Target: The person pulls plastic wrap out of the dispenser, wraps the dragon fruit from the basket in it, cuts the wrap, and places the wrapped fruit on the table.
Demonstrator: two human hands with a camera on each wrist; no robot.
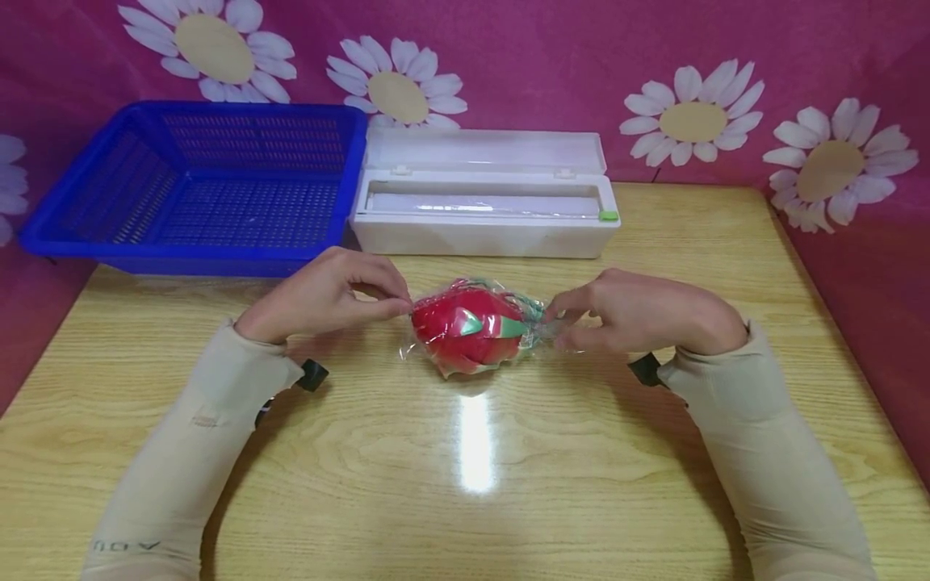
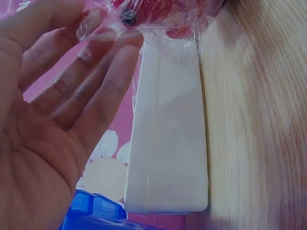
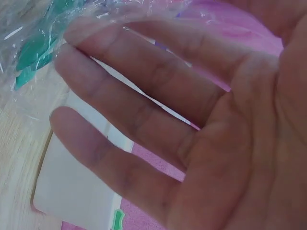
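A red dragon fruit (image 1: 468, 327) with green-tipped scales lies on the table between the hands, wrapped in clear, crinkled cling film (image 2: 177, 48). My left hand (image 1: 337, 294) pinches the film at the fruit's left end between thumb and index finger, its other fingers loosely bent. At the opposite end, my right hand (image 1: 625, 311) holds gathered film between thumb and fingertips. In the right wrist view, film drapes over the upper fingertips beside a green scale (image 3: 36, 60), while the lower fingers (image 3: 110, 158) stretch out apart from it.
Behind the fruit stands a white cling film dispenser (image 1: 483, 238), its lid (image 1: 487, 149) raised, with a film roll (image 1: 479, 203) inside and a green slider (image 1: 609, 216) at the right. A blue plastic basket (image 1: 240, 262) sits at the back left. The flowered pink backdrop (image 1: 538, 73) rises behind the table.
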